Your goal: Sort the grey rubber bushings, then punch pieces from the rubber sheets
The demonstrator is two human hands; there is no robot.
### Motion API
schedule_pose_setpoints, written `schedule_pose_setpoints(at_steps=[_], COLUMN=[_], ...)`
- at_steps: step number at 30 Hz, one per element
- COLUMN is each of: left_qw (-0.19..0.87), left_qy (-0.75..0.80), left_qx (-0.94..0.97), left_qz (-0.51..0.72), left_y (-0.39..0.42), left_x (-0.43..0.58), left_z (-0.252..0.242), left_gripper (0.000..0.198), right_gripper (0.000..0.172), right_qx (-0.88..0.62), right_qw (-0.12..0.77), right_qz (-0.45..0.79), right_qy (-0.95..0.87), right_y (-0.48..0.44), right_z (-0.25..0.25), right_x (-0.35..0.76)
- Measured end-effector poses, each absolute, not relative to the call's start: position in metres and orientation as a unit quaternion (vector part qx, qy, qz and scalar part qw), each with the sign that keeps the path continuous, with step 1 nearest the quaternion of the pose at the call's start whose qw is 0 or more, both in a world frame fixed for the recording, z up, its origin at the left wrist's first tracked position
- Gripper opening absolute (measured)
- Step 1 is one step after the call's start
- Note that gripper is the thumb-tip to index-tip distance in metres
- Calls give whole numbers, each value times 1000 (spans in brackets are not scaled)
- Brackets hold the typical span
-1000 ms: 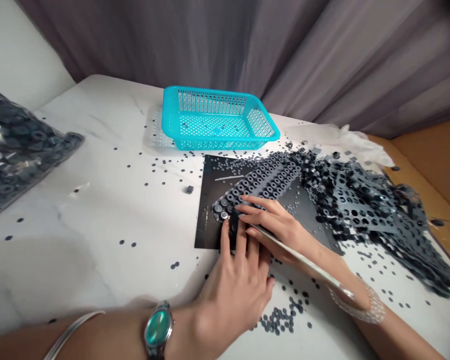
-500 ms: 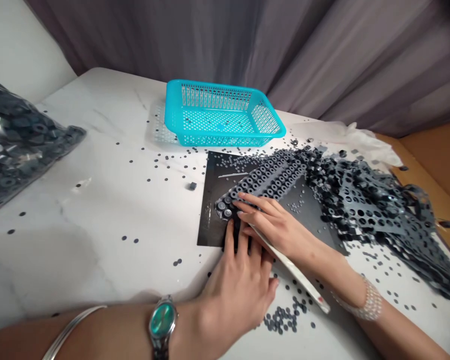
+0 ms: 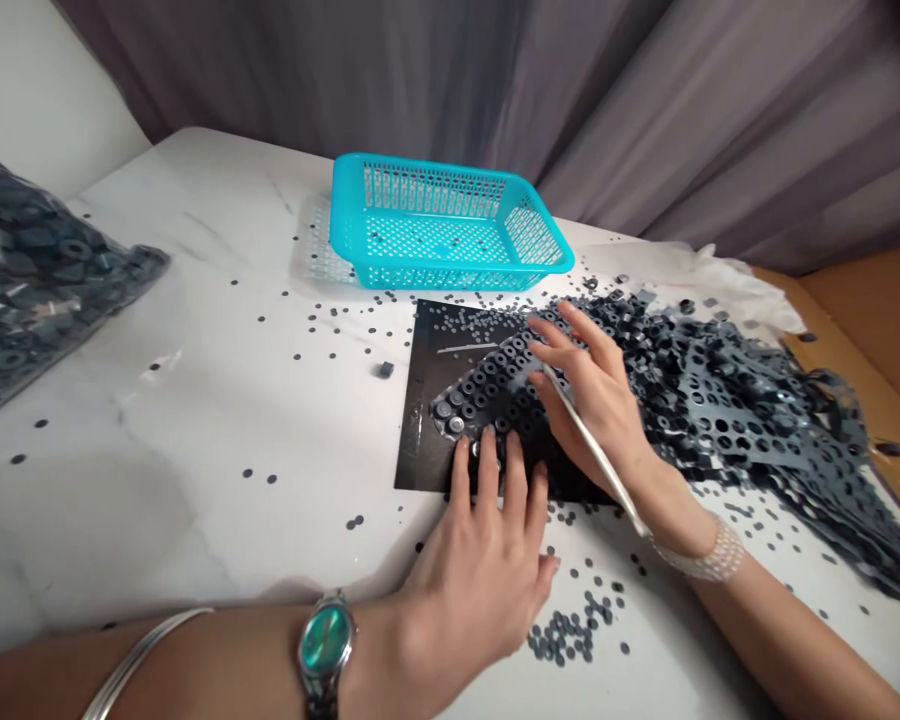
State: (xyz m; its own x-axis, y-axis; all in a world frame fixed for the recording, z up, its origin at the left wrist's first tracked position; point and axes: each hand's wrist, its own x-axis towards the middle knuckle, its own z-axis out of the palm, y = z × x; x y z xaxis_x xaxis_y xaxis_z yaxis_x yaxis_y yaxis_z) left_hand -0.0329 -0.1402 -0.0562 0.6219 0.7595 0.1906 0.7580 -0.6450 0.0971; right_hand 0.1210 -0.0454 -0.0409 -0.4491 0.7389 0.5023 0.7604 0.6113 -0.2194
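My left hand (image 3: 480,560) lies flat with its fingers spread, the fingertips at the near edge of a dark strip with rows of rings (image 3: 487,385). That strip lies slantwise on a black sheet (image 3: 427,460). Over the strip's right part is my right hand (image 3: 596,400), which holds a slim white stick (image 3: 600,460) between thumb and palm. Its index and middle fingers stretch toward the rings; whether they touch them I cannot tell. Small discs (image 3: 570,635) lie scattered on the table near my left thumb.
A blue plastic basket (image 3: 457,268) stands behind the sheet. To the right is a heap of dark punched strips and rings (image 3: 742,420). A clear bag of dark rings (image 3: 30,290) sits at the left. White crumpled plastic (image 3: 742,280) lies at the back right.
My right hand has moved up and to the right along the ringed strip, away from my left fingers, carrying the white stick. My left hand has stayed in place.
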Motion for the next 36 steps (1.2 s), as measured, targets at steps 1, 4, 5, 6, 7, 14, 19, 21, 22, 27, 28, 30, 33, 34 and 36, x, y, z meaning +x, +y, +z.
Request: schedule_pose_setpoints(at_steps=[1,4,5,6,7,14,19,21,22,27,28,30,33,34,36], left_qw=[2,-2,-4,-5,-6,-8,-9,-8,-8,-9,-8,-4,2,5,10], left_qy=[421,418,418,418,419,419,419,419,419,419,419,420,419,419,417], left_qx=[901,901,901,901,901,901,902,901,901,902,902,902,903,903,904], left_qz=[109,112,114,114,114,110,109,110,111,105,102,96,93,93,90], left_y=[-140,-141,-141,-141,-141,-141,-141,-141,-141,-141,-141,-141,-140,-140,-140], left_x=[-33,-33,-32,-32,-32,-31,-31,-31,-31,-31,-31,-31,-30,-30,-30], left_z=[-57,-58,-58,-59,-59,-58,-58,-58,-58,-57,-57,-57,-57,-57,-57], left_gripper=[60,59,59,59,59,56,56,56,56,55,55,57,56,56,56], right_gripper=[22,20,21,22,22,22,23,24,24,21,21,20,18,17,17], right_qx=[-454,-442,-422,-400,-378,-321,-306,-302,-301,-288,-286,-286,-286,-289,-296], right_qw=[274,228,213,202,196,159,155,156,153,141,141,136,140,147,163], right_qz=[-10,64,91,112,125,144,130,125,123,108,104,92,61,49,33], right_qy=[-848,-865,-877,-887,-896,-922,-930,-932,-933,-941,-942,-944,-946,-945,-941], right_y=[-44,-46,-48,-51,-53,-56,-56,-57,-57,-56,-56,-57,-58,-57,-56], right_z=[-41,-38,-36,-34,-33,-31,-31,-30,-30,-30,-30,-30,-32,-33,-36], right_x=[121,118,116,115,113,110,109,109,109,104,103,100,98,97,96])
